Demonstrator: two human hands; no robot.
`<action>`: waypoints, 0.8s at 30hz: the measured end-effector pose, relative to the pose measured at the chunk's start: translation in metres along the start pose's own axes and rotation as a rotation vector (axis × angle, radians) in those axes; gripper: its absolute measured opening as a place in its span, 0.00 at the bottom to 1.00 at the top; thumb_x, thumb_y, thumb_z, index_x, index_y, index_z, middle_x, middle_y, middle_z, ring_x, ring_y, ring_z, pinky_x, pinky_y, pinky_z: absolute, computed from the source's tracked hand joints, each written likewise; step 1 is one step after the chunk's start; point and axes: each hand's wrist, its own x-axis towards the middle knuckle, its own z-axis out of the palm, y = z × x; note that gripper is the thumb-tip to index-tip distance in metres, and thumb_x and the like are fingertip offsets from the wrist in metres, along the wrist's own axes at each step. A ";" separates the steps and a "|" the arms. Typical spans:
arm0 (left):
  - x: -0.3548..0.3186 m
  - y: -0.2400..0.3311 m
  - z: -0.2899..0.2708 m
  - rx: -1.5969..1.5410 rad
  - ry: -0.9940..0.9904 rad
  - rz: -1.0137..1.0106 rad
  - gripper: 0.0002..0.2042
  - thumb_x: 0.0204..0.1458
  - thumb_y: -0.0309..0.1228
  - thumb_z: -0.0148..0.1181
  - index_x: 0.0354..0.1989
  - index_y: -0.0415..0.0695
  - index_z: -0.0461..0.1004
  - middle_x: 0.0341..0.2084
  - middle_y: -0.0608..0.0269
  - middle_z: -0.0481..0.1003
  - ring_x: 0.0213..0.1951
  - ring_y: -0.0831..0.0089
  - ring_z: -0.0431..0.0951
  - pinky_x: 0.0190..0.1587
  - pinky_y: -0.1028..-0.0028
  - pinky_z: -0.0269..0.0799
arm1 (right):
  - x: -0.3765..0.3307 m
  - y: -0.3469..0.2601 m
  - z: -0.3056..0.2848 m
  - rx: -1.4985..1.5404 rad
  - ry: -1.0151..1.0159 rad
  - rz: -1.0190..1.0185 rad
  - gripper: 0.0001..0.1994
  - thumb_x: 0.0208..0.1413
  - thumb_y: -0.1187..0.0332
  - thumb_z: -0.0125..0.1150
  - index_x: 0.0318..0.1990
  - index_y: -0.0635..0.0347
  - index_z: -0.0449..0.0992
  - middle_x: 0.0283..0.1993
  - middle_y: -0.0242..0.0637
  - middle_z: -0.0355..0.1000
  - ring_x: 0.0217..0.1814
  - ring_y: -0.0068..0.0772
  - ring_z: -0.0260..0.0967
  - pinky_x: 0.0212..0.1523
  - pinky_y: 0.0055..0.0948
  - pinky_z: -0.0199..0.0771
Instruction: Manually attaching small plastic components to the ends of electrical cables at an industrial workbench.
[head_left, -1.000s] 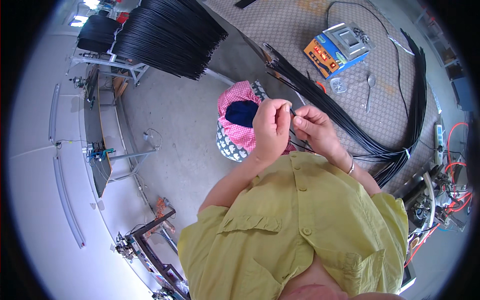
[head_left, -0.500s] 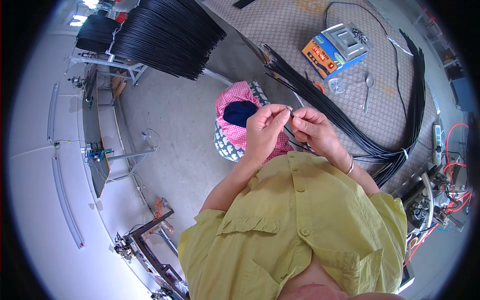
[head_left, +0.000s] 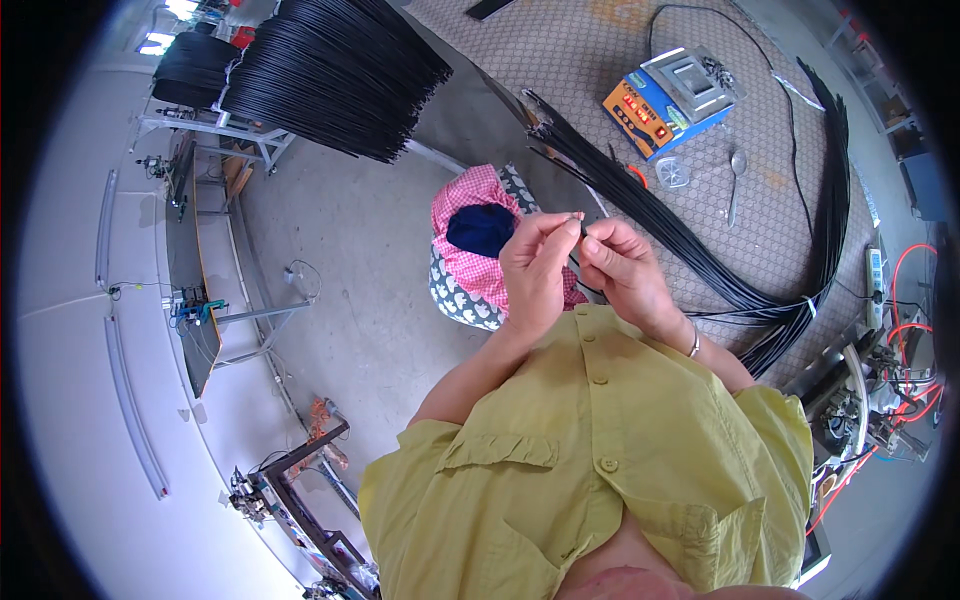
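Cable (head_left: 586, 231) sits between left hand (head_left: 537, 268) and right hand (head_left: 632, 272), thumb and fingertips of each pinching it just past the shirt (head_left: 540, 400), with pink cloth (head_left: 478, 268) to the left and, on the table (head_left: 560, 60), a black bundle (head_left: 830, 210) curving around box (head_left: 642, 115) and spoon (head_left: 738, 163).

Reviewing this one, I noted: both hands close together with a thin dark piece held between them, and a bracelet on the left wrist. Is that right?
Not quite: the head view shows the bracelet on the right wrist. The left hand and right hand are indeed close together, with a thin dark piece held between them.
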 end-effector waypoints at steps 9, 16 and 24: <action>-0.003 -0.001 -0.002 -0.252 -0.015 -0.237 0.04 0.50 0.23 0.51 0.32 0.38 0.72 0.19 0.71 0.67 0.21 0.86 0.60 0.24 0.85 0.55 | -0.001 -0.002 -0.001 0.055 -0.073 0.041 0.04 0.55 0.71 0.49 0.34 0.60 0.69 0.28 0.34 0.68 0.19 0.14 0.50 0.18 0.14 0.49; 0.004 0.006 -0.006 -0.312 -0.074 -0.281 0.06 0.51 0.30 0.52 0.29 0.40 0.72 0.17 0.74 0.65 0.18 0.88 0.59 0.20 0.86 0.51 | -0.001 -0.005 -0.006 0.028 -0.042 0.104 0.03 0.54 0.71 0.51 0.33 0.60 0.69 0.26 0.31 0.66 0.19 0.15 0.51 0.18 0.14 0.49; -0.001 0.016 -0.003 -0.080 -0.005 -0.268 0.07 0.51 0.29 0.52 0.34 0.39 0.70 0.22 0.69 0.69 0.22 0.86 0.66 0.24 0.87 0.61 | 0.002 -0.014 -0.004 -0.051 -0.009 0.046 0.05 0.52 0.73 0.53 0.35 0.62 0.70 0.27 0.31 0.68 0.22 0.18 0.60 0.21 0.15 0.58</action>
